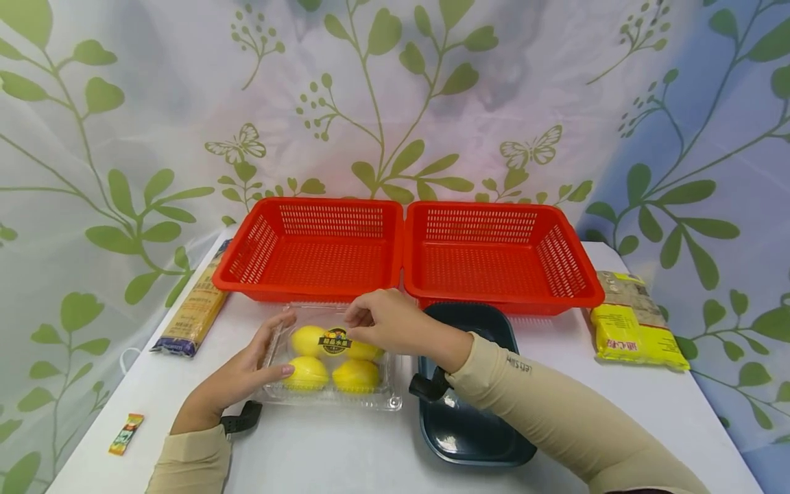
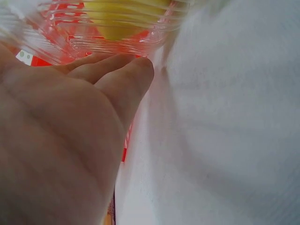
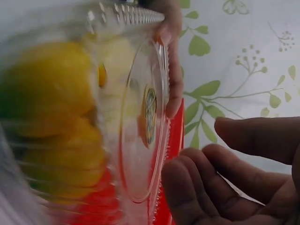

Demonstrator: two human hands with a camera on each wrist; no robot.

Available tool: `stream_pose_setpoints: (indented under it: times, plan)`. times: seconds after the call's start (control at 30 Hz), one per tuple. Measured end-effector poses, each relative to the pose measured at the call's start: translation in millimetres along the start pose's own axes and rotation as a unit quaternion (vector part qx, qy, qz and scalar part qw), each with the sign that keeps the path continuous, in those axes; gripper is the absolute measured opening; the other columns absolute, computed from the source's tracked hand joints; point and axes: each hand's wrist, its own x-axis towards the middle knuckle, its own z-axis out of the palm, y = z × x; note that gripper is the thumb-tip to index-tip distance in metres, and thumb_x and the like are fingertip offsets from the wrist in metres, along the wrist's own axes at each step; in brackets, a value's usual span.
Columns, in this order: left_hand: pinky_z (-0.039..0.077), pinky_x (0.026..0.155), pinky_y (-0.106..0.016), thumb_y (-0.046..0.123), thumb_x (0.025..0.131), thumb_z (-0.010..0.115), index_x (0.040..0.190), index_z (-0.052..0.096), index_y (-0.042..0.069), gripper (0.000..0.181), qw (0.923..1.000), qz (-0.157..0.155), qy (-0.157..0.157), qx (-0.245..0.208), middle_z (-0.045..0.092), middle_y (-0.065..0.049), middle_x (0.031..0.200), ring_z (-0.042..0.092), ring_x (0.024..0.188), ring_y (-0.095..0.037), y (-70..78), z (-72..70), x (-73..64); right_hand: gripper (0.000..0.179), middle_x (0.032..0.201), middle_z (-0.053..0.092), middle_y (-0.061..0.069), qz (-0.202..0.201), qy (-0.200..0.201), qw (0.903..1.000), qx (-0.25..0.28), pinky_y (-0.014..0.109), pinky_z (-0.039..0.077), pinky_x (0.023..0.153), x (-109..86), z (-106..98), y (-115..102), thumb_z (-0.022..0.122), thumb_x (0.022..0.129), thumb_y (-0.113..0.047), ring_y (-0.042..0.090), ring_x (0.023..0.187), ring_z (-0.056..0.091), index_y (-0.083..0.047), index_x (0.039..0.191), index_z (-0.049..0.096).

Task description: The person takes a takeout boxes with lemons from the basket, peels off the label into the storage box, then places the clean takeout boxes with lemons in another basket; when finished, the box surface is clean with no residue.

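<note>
A clear plastic box [image 1: 330, 398] with four yellow fruits [image 1: 306, 372] inside sits on the white surface [image 1: 296, 453] in front of me, just before the left red basket [image 1: 308, 296] and to the left of a dark tray [image 1: 457, 439]. My left hand [image 1: 237, 381] is spread at the box's left end, thumb towards the near side, straight fingers towards the far side. My right hand [image 1: 395, 322] is over the right half of the lid [image 3: 136, 178], its fingers loosely bent, thumb and fingertips apart with nothing between them; they are near the beaded rim [image 3: 164, 154], and I cannot tell whether any fingertip touches it, nor whether the lid is fastened all round. To do this well, I judge, my left hand should steady the end with light pressure, since the thin walls look likely to flex, my right fingertips should favour the rim over the label [image 1: 334, 342], and a level box should stop the fruits rolling
</note>
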Motion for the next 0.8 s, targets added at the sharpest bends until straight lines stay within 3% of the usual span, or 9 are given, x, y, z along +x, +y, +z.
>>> stream_pose_setpoints:
  times: [0.3, 0.47, 0.8]
  plan:
    - [0.004, 0.112, -0.082, 0.021, 0.098, 0.072, 0.165, 0.024, 0.02, 0.082, 0.9999, 0.013, 0.0, -0.001, 0.022, -0.014, 0.17, 0.002, 0.157, -0.042, 0.2, 1.6, 0.1, 0.008, 0.087, 0.068, -0.01, 0.009, -0.065, 0.9953, -0.071, 0.022, 0.053, 0.078, 35.1, -1.5, -7.8, 0.082, 0.095, -0.014, 0.009, 0.084, 0.063, -0.01, 0.102, 0.08]
    - [0.005, 0.113, -0.08, 0.019, 0.098, 0.071, 0.164, 0.025, 0.023, 0.081, 0.9998, 0.022, 0.002, 0.002, 0.023, -0.014, 0.17, 0.005, 0.157, -0.041, -0.7, 0.6, 0.3, 0.01, 0.085, 0.066, -0.007, 0.021, -0.074, 0.9922, -0.099, 0.022, 0.052, 0.074, 44.8, 2.8, -12.6, 0.084, 0.094, -0.015, 0.012, 0.083, 0.06, -0.01, 0.101, 0.079]
    - [0.007, 0.113, -0.079, 0.023, 0.098, 0.072, 0.164, 0.026, 0.027, 0.08, 1.0, 0.007, 0.005, 0.002, 0.022, -0.01, 0.171, 0.006, 0.157, -0.042, 0.0, 0.0, -0.3, 0.013, 0.091, 0.072, -0.004, 0.057, -0.079, 0.9842, -0.147, 0.02, 0.053, 0.068, 54.2, 15.0, -17.4, 0.088, 0.089, -0.018, 0.01, 0.077, 0.062, -0.01, 0.095, 0.08]
